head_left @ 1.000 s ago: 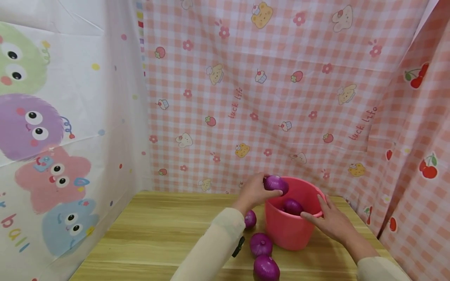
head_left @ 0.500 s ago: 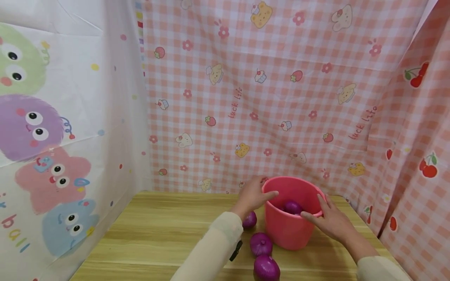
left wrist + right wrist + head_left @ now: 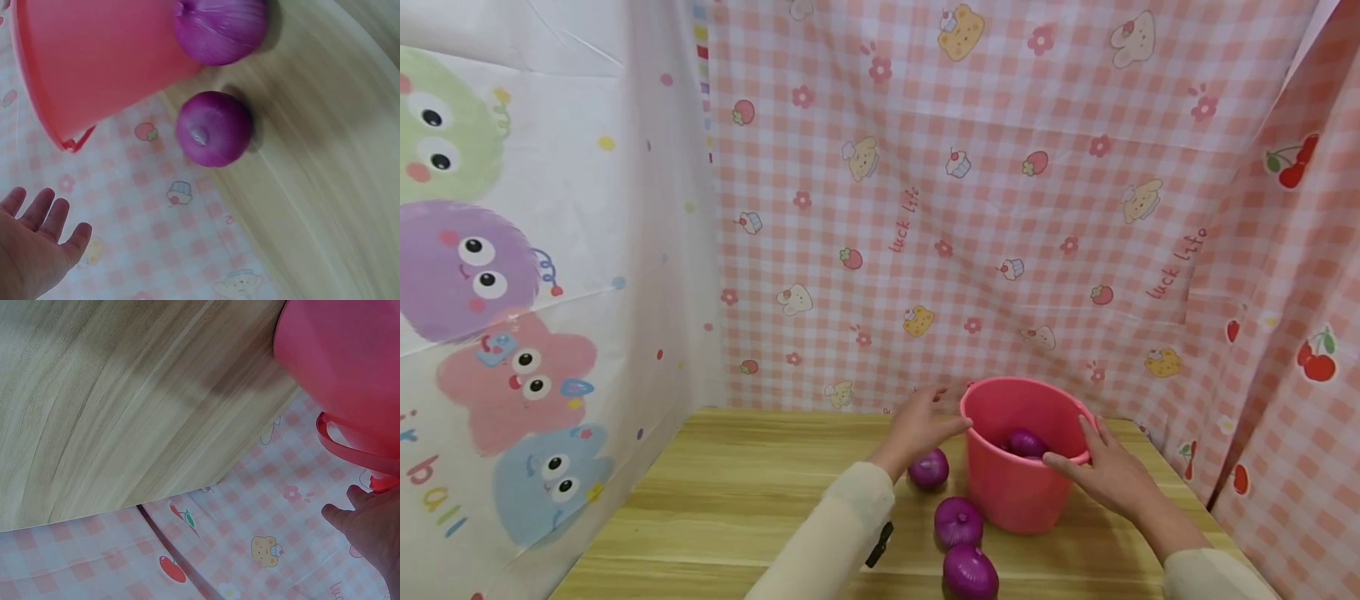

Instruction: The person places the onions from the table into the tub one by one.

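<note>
One red onion [image 3: 1025,442] shows in the pink bucket [image 3: 1018,498], three onions [image 3: 958,523] left out; left hand [image 3: 919,427] apart, empty, right hand [image 3: 1108,475] spread against the bucket.

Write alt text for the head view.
A person's right hand rests on the rim of a pink bucket with at least one purple onion inside, while the left hand is beside it, holding nothing. Three more onions sit by the bucket on a wooden table, before a pink checked cloth.
</note>
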Motion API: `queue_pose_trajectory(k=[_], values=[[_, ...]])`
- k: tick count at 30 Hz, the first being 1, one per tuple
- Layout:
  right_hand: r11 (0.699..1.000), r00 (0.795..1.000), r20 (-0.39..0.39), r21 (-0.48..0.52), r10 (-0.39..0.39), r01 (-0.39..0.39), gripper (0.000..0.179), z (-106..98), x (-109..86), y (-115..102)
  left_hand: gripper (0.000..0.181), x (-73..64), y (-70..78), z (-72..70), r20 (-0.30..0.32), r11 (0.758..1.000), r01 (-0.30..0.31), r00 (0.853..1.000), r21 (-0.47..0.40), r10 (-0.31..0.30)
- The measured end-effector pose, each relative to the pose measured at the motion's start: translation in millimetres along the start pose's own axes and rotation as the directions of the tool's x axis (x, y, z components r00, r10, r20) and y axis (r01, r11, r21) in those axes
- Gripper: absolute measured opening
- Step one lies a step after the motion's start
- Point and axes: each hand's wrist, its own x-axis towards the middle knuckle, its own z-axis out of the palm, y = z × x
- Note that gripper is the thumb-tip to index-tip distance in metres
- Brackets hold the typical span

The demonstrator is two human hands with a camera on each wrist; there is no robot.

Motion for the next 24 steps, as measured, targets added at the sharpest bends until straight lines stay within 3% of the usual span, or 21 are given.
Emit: queue_pose_trajectory(k=[12, 24], values=[[1.0, 1.0, -0.014, -0.005, -0.013, 0.013, 0.108, -0.5, -0.4, -1.4, 0.074, -15.8, -30.2, -10.4, 0.029, 0.999, 0.007, 1.0, 0.054, -0.009], [1.0, 1.0, -0.02, -0.005, -0.017, 0.017, 0.107, 0.0, -1.2, -0.4, 0.068, -38.6, -53.5, -6.7, 0.073, 0.997, -0.033, 0.997, 0.07, 0.028]])
